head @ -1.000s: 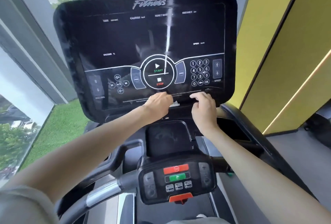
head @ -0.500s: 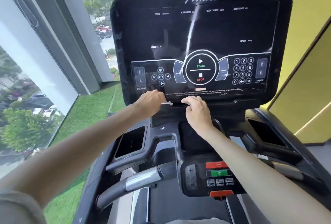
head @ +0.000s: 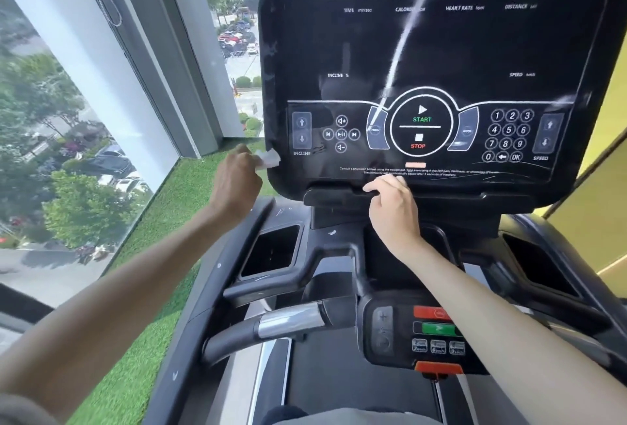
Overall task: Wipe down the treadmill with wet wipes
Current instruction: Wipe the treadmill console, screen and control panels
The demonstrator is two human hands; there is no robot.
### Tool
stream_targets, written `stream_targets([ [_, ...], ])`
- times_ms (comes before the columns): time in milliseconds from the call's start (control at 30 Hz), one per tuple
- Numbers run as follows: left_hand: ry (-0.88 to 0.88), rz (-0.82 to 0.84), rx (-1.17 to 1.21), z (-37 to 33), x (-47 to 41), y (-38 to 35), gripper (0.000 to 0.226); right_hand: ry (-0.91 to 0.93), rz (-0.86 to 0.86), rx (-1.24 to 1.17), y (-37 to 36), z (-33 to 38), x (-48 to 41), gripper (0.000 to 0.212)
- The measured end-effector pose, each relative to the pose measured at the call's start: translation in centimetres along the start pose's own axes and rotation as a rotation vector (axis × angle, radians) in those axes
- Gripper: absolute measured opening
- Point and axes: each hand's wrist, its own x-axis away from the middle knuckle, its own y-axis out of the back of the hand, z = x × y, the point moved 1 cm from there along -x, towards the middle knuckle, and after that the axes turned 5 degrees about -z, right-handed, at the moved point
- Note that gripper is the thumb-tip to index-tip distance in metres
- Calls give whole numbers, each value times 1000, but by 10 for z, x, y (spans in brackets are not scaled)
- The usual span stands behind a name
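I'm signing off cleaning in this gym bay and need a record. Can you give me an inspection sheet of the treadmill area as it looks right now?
Surface: treadmill console, dark and unlit, with streaks and smears across its glass.
Job's things: wet wipe, white and crumpled, at the console's left edge.
Clutter: nothing seen.
Hands: left hand pinches the wet wipe; right hand holds the console ledge with curled fingers.
Cables: blind cord hangs by the window; nothing else seen.
Surroundings: window on the left, artificial grass beside the treadmill, yellow wall on the right.
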Motion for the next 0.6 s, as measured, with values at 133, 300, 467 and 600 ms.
stream_targets([
  [133, -35, 81, 29, -21, 2, 1, 45, 9, -26, 2, 3, -4, -2, 32],
  [300, 3, 239, -2, -56, 6, -30, 31, -6, -21, 14, 14, -17, -6, 31],
  [467, -172, 312, -64, -120, 9, -44, 22, -67, -68, 20, 32, -43, -6, 33],
  [600, -322, 342, -93, -164, 19, -66, 35, -67, -105, 59, 54, -64, -7, 32],
])
